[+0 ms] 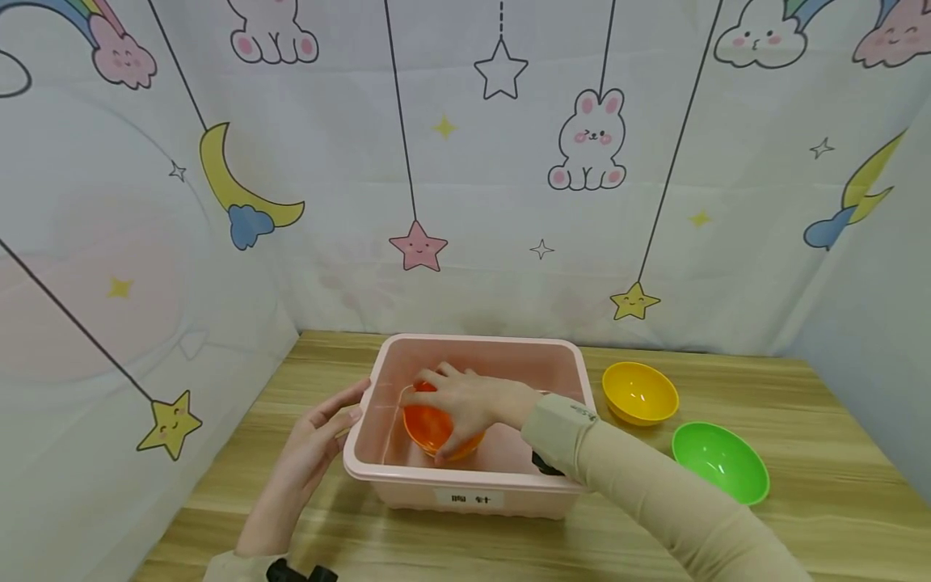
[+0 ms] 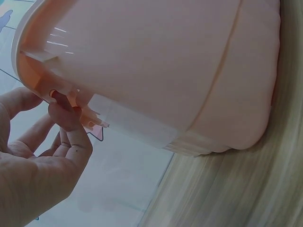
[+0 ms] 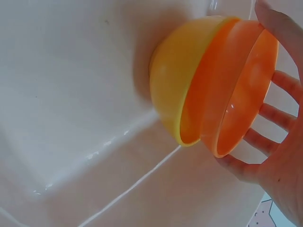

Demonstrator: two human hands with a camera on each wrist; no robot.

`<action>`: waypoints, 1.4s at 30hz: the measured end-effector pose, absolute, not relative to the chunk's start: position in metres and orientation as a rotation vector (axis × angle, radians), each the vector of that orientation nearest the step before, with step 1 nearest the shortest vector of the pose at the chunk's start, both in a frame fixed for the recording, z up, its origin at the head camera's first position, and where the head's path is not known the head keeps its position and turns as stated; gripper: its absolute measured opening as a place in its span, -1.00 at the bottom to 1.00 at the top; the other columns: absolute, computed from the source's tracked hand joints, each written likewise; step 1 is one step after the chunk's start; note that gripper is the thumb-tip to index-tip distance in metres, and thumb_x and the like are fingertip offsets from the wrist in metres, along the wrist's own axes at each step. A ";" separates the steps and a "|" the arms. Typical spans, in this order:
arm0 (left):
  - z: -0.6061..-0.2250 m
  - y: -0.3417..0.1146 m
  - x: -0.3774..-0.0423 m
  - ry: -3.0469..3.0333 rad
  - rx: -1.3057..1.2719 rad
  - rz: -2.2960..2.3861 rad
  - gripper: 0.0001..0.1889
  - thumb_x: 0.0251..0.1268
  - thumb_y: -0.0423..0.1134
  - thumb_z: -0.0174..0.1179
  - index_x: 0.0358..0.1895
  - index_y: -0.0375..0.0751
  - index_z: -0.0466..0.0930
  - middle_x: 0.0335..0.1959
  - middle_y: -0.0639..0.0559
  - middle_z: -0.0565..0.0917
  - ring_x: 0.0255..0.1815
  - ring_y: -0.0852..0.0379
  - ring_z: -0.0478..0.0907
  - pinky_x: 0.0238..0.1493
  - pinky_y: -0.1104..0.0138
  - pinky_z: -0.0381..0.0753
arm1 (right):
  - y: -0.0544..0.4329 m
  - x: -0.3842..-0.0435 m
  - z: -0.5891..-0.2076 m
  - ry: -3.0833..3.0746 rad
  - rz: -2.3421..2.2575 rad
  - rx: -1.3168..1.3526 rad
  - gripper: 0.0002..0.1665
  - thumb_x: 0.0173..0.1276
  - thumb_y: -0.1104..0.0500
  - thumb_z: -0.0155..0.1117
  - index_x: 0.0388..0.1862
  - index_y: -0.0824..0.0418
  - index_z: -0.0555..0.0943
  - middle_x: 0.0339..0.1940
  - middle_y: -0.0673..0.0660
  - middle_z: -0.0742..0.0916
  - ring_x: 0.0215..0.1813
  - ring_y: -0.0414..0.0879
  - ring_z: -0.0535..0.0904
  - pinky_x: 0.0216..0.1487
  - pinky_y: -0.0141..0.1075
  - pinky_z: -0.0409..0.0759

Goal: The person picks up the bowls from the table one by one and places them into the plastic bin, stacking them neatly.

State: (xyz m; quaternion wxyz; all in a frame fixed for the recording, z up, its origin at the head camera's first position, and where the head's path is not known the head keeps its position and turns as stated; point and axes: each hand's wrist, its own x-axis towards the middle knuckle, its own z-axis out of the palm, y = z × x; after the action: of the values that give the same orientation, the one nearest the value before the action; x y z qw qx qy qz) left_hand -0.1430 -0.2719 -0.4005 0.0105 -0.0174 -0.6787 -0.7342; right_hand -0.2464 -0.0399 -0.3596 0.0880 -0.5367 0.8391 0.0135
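Observation:
A pink plastic bin (image 1: 465,478) with a white label on its front stands on the table. My left hand (image 1: 309,453) is at its left side; in the left wrist view the fingers (image 2: 64,116) pinch under its rim. My right hand (image 1: 473,404) reaches down inside the bin and grips an orange bowl (image 1: 425,427) around its rim, fingers spread. In the right wrist view the orange bowl (image 3: 246,94) sits partly nested in a yellow bowl (image 3: 173,80) on the bin floor. Its thumb and fingertips lie along opposite sides of the orange rim.
To the right of the bin, a yellow-orange bowl (image 1: 640,394) and a green bowl (image 1: 720,462) stand upright on the wooden table (image 1: 349,533). A white curtain (image 1: 494,202) printed with stars and rabbits hangs behind and beside the table.

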 end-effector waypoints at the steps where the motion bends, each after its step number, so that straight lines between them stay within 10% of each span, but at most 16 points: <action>1: -0.401 -0.272 -0.143 -2.115 -0.058 -2.293 -0.59 0.41 -0.26 0.09 0.30 -0.11 0.46 0.20 0.42 0.54 0.15 0.46 0.49 0.04 0.44 0.59 | -0.040 -0.246 -0.360 2.500 0.047 -1.594 0.05 0.01 -0.35 0.38 0.48 -0.22 0.19 0.45 0.07 0.28 0.36 0.01 0.17 0.19 -0.02 0.51; 42: -0.398 -0.271 -0.144 -2.130 -0.017 -2.281 -0.49 0.41 -0.24 0.10 0.38 -0.29 0.31 0.11 0.48 0.55 0.15 0.48 0.46 0.05 0.45 0.58 | -0.036 -0.251 -0.366 2.488 0.033 -1.467 0.15 -0.09 -0.39 0.43 0.49 -0.25 0.15 0.48 0.07 0.24 0.38 0.02 0.16 0.23 0.08 0.50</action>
State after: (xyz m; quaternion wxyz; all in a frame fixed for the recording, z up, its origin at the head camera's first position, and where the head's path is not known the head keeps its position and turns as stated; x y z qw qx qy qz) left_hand -0.1441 -0.2709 -0.3982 0.0104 -0.0056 -0.6824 -0.7309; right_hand -0.2514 -0.0364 -0.3656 0.1261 -0.5038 0.8545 0.0114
